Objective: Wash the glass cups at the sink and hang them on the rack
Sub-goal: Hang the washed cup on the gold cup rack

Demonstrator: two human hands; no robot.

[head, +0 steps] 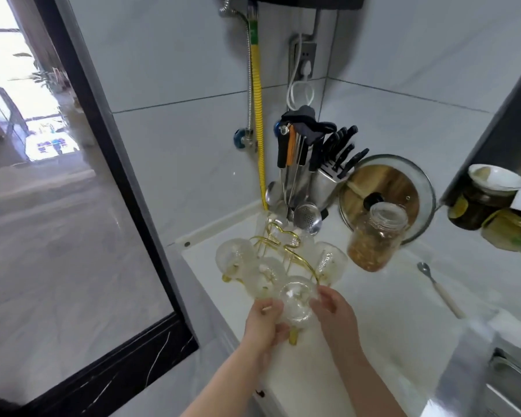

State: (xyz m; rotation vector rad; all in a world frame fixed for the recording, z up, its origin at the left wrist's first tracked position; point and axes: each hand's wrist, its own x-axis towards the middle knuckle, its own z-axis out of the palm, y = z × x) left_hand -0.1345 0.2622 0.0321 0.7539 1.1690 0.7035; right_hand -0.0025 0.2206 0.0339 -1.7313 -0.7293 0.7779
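Far left, a dark-framed glass door [81, 206] fills the view, with a pale floor behind it. Moving in, a yellow hose [258, 115] runs down the tiled wall toward the white desk [388, 311].

Now the action: a gold wire rack [286, 245] stands on a white board [214, 233] at the desk's left end, and glass cups hang on it upside down, one at the left [233, 254], one just inside that [268, 270], one at the right [330, 260]. The left hand [265, 323] comes up from below, its fingers [269, 307] curled round the left flank of the front glass cup [298, 299]. That cup sits bottom-up at the near edge of the rack, touching its neighbour. The right hand [334, 311] meets it from the other side, fingers bent and pressed against the cup's right wall, so both hands hold the same cup between them.

Behind the rack, ladles and a strainer [307, 218] hang in a utensil holder, with a knife block [328, 179] beside it. Further right, a glass lid [388, 197] leans on the wall, and a jar of yellowish contents [376, 239] stands in front of it. A spoon [439, 290] lies on the desk well to the right. At the far edge, jars [478, 206] sit on a shelf.
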